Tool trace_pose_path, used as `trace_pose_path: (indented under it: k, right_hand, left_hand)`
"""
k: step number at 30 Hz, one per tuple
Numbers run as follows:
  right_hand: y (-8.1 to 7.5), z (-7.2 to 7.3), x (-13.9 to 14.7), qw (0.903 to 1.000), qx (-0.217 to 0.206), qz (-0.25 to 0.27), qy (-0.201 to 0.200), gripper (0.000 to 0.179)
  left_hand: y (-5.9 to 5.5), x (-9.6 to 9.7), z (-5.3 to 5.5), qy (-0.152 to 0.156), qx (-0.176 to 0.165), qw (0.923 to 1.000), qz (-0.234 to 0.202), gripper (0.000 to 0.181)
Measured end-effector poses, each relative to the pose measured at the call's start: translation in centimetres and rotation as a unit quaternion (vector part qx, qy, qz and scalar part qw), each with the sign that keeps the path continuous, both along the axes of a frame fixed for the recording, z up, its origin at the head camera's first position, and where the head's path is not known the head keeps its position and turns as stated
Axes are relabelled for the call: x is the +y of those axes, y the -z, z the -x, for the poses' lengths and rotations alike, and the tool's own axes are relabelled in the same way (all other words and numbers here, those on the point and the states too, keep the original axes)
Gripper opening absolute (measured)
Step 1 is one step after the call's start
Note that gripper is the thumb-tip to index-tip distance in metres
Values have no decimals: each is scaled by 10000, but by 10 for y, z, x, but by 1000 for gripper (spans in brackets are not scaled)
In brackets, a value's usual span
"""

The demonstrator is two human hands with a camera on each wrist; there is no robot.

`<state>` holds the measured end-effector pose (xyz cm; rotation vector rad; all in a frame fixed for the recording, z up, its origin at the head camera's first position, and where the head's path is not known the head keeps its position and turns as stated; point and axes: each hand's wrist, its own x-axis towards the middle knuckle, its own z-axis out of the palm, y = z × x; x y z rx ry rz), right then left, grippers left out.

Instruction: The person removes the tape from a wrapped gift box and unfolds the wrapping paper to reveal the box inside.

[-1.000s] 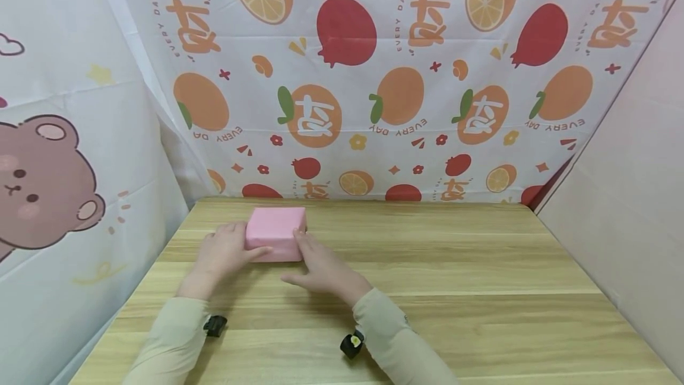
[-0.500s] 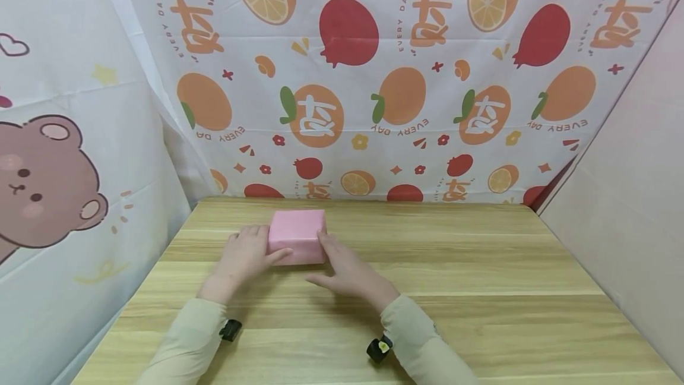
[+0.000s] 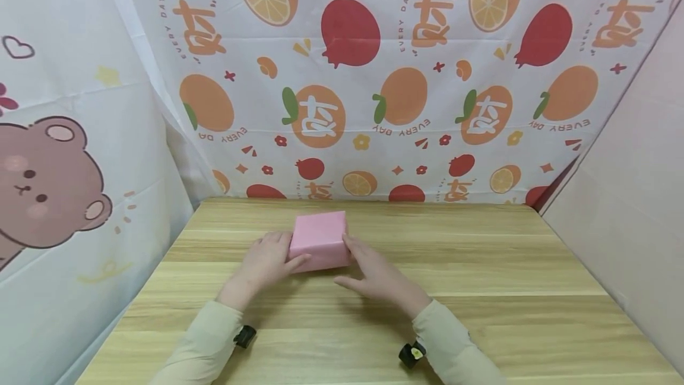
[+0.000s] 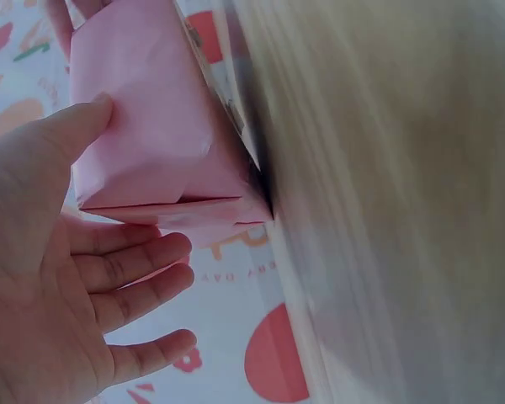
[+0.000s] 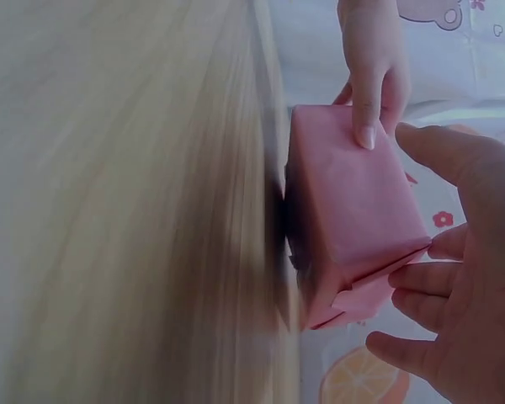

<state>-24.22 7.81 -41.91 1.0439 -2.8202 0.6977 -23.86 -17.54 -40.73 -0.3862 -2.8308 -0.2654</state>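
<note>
A box wrapped in pink paper [image 3: 320,236] is between the two hands near the back of the table. My left hand [image 3: 263,263] lies along its left end, the thumb on the front face; in the left wrist view the left fingers [image 4: 135,263] stretch out fairly straight beside the folded end. My right hand [image 3: 382,272] touches the right end with extended fingertips, its thumb held apart from the front face. In the right wrist view part of the box's shaded underside [image 5: 296,227] shows beside the tabletop. The box looks slightly turned and tilted.
The wood-grain table [image 3: 481,325] stretches to the right and front of the box. Behind stands a fruit-print cloth [image 3: 406,40], with a bear-print cloth [image 3: 53,290] on the left and a pale wall [image 3: 636,207] on the right. Black wrist cameras [image 3: 411,354] sit under both sleeves.
Both hands have moved the pink box rightward and slightly nearer, the left hand staying behind its left end. The box has turned a little, and its right end now sits higher in view.
</note>
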Motion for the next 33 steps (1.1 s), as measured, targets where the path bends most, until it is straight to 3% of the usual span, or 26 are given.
trace_pose_path:
  k: [9,20,33]
  right_hand:
    - [5,-8,26,10000,-43,3,60,85]
    - [4,-17,56,9995,-94,-49,299,85]
    - [5,-23,85,9970,-167,-1,760,86]
  left_hand:
    - [4,18,-1,179,156,9996,158,66]
    - [3,49,-3,214,-81,9994,242,71]
    - [1,82,-1,360,196,9980,474,70]
